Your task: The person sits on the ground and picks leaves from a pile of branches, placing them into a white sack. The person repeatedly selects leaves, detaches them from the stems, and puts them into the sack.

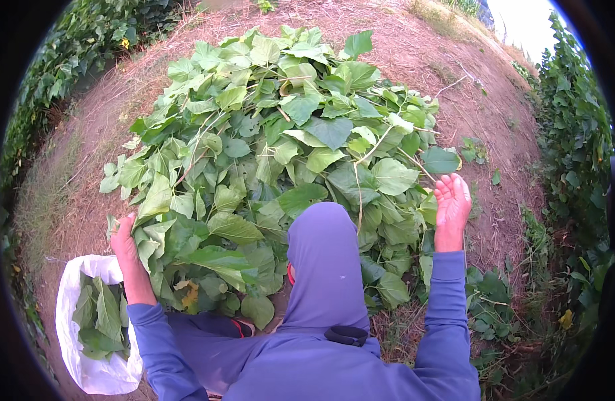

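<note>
A wide heap of cut leafy branches with broad green leaves lies on the ground before me. My left hand is at the heap's left edge, against several leaves. Its fingertips are partly hidden, so whether they pinch a leaf is unclear. My right hand is raised at the heap's right edge, palm up, fingers extended with nothing visible in them. Just beyond its fingertips is a single broad leaf. Below my left hand stands a white woven sack, its mouth wide, with loose green leaves inside.
Dry soil with straw surrounds the heap. Rows of leafy plants border the right side, and more foliage lines the left. A bare twig sticks out at the upper right. Low weeds grow near my right elbow.
</note>
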Available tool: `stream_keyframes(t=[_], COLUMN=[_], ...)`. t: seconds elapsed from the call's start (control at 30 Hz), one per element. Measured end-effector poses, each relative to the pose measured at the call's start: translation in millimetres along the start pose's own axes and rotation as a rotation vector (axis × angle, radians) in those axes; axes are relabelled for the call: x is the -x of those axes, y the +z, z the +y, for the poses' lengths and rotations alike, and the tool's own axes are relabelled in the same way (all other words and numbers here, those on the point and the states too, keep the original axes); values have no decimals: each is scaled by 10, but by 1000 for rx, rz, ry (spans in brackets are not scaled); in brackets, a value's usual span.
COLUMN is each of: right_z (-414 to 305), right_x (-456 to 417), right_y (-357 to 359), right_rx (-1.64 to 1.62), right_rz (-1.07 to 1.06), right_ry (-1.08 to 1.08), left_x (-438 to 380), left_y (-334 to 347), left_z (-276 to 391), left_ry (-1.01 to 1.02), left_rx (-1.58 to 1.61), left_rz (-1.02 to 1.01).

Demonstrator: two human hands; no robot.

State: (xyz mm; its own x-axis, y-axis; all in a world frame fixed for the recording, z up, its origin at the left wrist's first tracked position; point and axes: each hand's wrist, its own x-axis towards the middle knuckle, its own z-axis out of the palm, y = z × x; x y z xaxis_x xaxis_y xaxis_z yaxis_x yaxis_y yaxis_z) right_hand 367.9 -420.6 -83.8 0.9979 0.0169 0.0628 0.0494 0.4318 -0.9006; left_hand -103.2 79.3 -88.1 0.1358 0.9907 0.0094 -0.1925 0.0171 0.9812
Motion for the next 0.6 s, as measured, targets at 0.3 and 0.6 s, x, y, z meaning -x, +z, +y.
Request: stream_keyframes(t=[0.3, 0.6], right_z=[1015, 2037], right_x=[2055, 2933], right_y=[2579, 2707], right_rx=[134, 439], right_rz=[-961, -1095], right_ry=[724, 1059], left_x=[365, 664], left_y=[222, 262], left_z=[634, 893], left_ry=[13, -42], left_rx=[20, 156], left_rz=[-77, -115])
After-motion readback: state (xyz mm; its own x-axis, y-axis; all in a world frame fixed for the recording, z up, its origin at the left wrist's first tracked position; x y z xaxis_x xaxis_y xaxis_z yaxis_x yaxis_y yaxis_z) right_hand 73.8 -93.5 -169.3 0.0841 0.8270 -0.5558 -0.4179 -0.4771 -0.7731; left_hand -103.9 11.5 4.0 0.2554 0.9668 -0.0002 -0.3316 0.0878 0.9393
